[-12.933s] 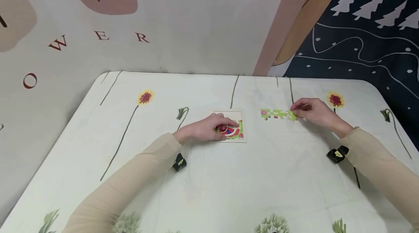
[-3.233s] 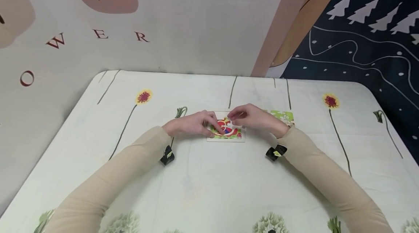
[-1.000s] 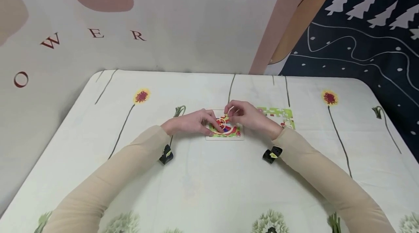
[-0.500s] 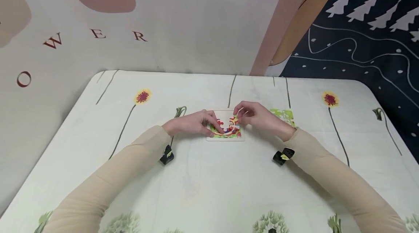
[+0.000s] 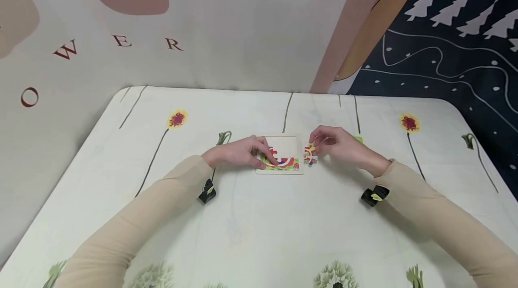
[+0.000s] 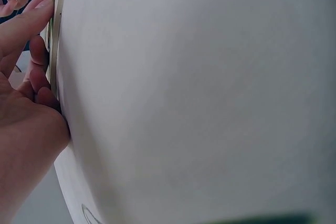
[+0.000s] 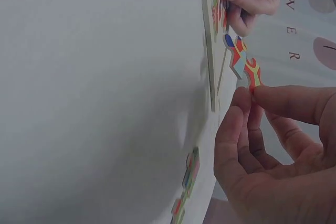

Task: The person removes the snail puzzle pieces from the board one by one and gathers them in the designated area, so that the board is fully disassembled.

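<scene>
right hand (image 5: 344, 146) moved rightward, pinching pieces (image 5: 310, 155)

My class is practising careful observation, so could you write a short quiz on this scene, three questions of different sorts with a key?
1. Multiple choice: what does the right hand pinch?
A) A pencil
B) Puzzle pieces
C) A spoon

2. Short answer: which hand is on the tray?

3. True or false: the puzzle pieces in the right hand's grip are fitted inside the tray.

Key
1. B
2. The left hand
3. False; they are held outside the tray, off its right side.
</scene>
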Available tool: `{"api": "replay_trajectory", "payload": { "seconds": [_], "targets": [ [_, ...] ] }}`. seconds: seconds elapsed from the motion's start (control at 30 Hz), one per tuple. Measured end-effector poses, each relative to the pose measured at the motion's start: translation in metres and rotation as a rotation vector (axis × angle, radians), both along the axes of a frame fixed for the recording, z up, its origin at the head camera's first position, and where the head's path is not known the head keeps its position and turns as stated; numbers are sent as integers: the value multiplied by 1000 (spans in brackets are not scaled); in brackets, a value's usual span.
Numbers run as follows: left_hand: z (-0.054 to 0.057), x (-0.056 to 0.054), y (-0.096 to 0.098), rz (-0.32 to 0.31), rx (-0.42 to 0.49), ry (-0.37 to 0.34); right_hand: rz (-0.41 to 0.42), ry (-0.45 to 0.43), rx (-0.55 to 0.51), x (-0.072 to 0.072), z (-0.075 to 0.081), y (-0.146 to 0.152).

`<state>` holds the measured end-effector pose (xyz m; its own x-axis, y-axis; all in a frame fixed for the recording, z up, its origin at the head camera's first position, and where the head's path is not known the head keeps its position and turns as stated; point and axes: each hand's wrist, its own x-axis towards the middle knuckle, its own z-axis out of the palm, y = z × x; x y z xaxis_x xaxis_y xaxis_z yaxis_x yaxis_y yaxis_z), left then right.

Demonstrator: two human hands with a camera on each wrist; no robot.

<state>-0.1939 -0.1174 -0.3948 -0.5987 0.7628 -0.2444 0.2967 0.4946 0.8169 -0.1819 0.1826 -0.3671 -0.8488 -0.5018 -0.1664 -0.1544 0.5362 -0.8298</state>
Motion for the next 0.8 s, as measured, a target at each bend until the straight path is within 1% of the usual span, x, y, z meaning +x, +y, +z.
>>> {"api": "replay_trajectory", "payload": {
  "seconds": [0.1,0.23,0.4,0.57,0.8],
  "targets": [
    [1,1,0,2,4,-4,-13,12,2,2,4,8],
    [2,1,0,6,-1,-11,-39,22,29,4,8,19],
    [3,2,0,8,-6,-13,-83,-4,76,5,12,33],
    [1,1,-1,0,-2,-9,-109,-23,106,5,13,45],
    [1,0,0,-3,-5,-17,-124,-9,119,5,10,58]
  ]
}}
